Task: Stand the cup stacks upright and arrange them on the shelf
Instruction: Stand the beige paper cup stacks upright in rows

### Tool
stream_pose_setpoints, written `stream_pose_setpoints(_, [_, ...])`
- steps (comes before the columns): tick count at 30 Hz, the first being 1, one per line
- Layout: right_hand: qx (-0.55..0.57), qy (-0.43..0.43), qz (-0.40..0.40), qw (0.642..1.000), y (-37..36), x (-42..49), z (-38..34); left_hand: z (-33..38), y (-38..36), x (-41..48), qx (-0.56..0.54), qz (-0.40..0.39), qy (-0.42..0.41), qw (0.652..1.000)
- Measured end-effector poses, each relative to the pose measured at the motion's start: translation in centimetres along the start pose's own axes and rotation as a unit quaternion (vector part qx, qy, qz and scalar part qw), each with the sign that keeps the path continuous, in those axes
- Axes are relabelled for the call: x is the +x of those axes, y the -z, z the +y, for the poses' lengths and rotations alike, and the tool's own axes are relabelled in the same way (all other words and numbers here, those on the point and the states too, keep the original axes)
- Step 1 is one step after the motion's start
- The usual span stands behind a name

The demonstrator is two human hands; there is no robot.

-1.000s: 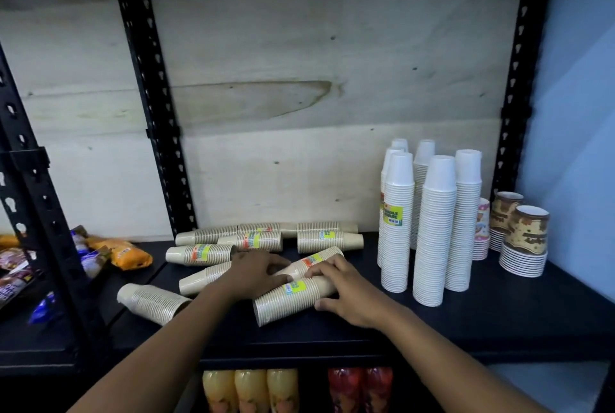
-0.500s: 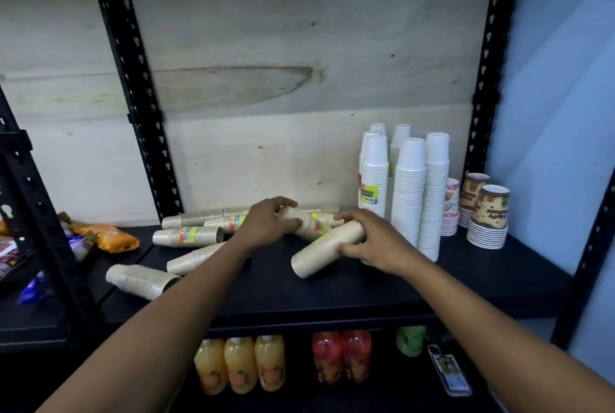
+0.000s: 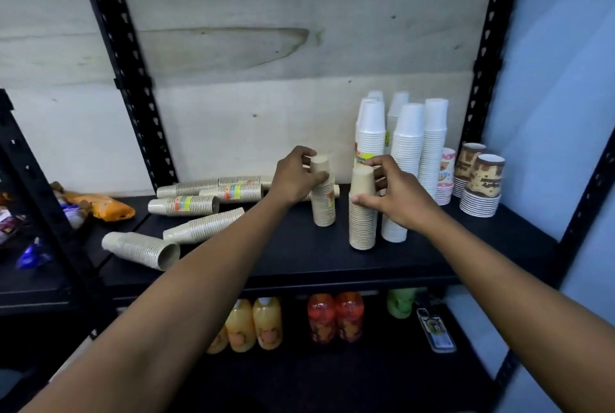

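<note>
Now we have two beige paper-cup stacks upright on the black shelf (image 3: 299, 266).
Our left hand (image 3: 294, 176) grips the top of the rear stack (image 3: 324, 209). Our right hand (image 3: 396, 196) curls round the upper part of the front stack (image 3: 362, 223), just beside the white cup stacks (image 3: 406, 153). We judge both light, tippy and easily crushed, so we would hold gently at mid-height. The fallen stacks (image 3: 186, 205) lie to the left.

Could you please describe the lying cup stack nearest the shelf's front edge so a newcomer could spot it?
Find the black shelf with tall white cup stacks at right. Of the brown stacks lying at left, the wanted stack is farthest left and nearest the front edge, open mouth toward the viewer.
</note>
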State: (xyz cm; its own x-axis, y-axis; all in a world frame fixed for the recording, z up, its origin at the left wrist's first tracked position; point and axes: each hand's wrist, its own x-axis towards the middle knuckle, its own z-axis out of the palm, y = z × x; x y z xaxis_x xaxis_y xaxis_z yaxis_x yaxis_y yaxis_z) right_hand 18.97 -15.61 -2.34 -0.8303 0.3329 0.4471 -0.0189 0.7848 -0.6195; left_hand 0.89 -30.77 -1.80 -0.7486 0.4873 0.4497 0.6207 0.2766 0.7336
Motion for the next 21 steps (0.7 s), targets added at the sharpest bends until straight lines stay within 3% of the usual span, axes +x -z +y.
stream_pose_setpoints(12, [-0.036, 0.021, 0.021, 0.999, -0.8, -0.6, 0.4, -0.3, -2.2, 0.7, -0.042, -0.031, -0.031, 0.998])
stream_pose_setpoints(21, [-0.062, 0.043, 0.036, 0.996, -0.7, -0.5, 0.6, -0.5, -2.0, 1.1, -0.012, -0.060, -0.011, 0.998])
